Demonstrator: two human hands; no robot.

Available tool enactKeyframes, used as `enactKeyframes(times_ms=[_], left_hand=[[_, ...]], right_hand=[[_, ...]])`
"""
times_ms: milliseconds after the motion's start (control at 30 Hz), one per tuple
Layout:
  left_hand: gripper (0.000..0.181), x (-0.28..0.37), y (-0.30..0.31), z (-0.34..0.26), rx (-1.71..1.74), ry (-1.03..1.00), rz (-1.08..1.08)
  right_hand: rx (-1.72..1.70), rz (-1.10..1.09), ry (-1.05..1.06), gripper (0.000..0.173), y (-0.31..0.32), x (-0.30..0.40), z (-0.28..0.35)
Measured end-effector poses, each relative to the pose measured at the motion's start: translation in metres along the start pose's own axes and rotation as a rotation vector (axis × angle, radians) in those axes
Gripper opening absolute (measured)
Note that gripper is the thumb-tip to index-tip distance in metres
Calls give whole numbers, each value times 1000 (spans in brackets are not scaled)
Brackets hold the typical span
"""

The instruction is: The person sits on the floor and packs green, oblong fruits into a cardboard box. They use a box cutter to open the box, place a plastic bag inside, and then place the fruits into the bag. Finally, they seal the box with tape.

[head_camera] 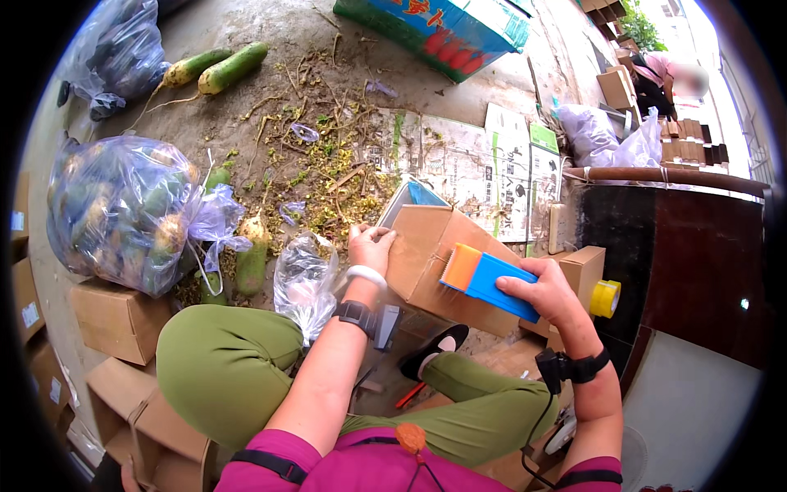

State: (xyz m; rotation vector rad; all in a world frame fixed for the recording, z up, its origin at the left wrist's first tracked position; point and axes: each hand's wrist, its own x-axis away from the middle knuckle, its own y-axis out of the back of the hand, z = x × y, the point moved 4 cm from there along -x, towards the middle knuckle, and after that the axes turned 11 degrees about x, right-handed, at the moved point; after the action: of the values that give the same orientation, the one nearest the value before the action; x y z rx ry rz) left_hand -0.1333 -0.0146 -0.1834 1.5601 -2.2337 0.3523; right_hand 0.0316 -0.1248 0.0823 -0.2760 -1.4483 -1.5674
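My right hand (pixel 544 289) grips a blue and orange plastic tool (pixel 492 280), held by its blue end. Its toothed orange end lies over a brown cardboard box (pixel 424 246), which stands tilted before me. My left hand (pixel 372 249) is at the box's left edge, thumb and fingers closed on that edge. Just behind the box, a grey and blue edge (pixel 424 195) of another thing shows. A clear plastic bag (pixel 304 283) lies left of my left wrist. To the right of my right hand, a yellow tape roll (pixel 605 298) rests against a smaller cardboard box (pixel 581 273).
Large green radishes (pixel 233 67) lie on the ground; a tied clear bag (pixel 123 209) holds several more. A printed carton (pixel 439 31) stands ahead, beyond flattened cardboard (pixel 467 166). Cardboard boxes (pixel 126 317) stand at left. A person (pixel 658 77) bends far right.
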Motion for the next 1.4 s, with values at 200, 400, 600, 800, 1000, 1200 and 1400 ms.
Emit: enactKeyframes(times_ms=[200, 400, 600, 800, 1000, 1200, 1400], left_hand=[[44, -4, 19, -5, -404, 29, -223], [36, 25, 7, -24, 316, -2, 319], [68, 17, -10, 1, 286, 375, 617], [68, 106, -10, -157, 455, -45, 744], [77, 129, -25, -159, -355, -625, 524], [96, 135, -40, -157, -616, -709, 467], [90, 140, -48, -148, -1150, -806, 487]], right_hand=[[-71, 15, 12, 41, -1, 1, 5], [18, -27, 52, 48, 1, -5, -8], [109, -43, 144, 53, 1, -14, -11], [214, -35, 172, 56, 11, -6, -11], [247, -45, 340, 57, 7, -10, -18], [80, -29, 443, 58, 24, 0, -63], [49, -72, 403, 55, 64, 42, -186]])
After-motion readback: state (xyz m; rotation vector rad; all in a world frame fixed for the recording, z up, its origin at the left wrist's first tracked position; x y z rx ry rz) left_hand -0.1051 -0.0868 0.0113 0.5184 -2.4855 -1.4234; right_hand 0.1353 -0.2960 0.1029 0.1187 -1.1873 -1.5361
